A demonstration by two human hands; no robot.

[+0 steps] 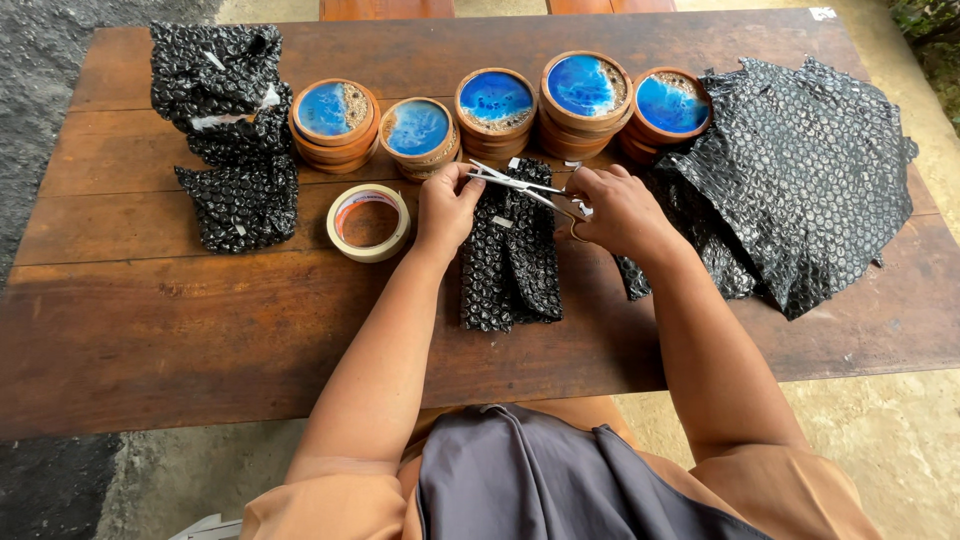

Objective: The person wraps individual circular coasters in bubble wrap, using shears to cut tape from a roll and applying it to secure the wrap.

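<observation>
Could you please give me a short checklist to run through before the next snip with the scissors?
1. Scissors held in right hand, blades open: ok.
2. Left hand fingertips right beside the blades: not ok.
3. Wrapped black bubble-wrap bundle lying flat on the table: ok.
4. Tape piece between the blades: cannot tell.
5. Tape roll close by the left hand: ok.
6. Stacks of blue coasters apart from the blades: ok.
</observation>
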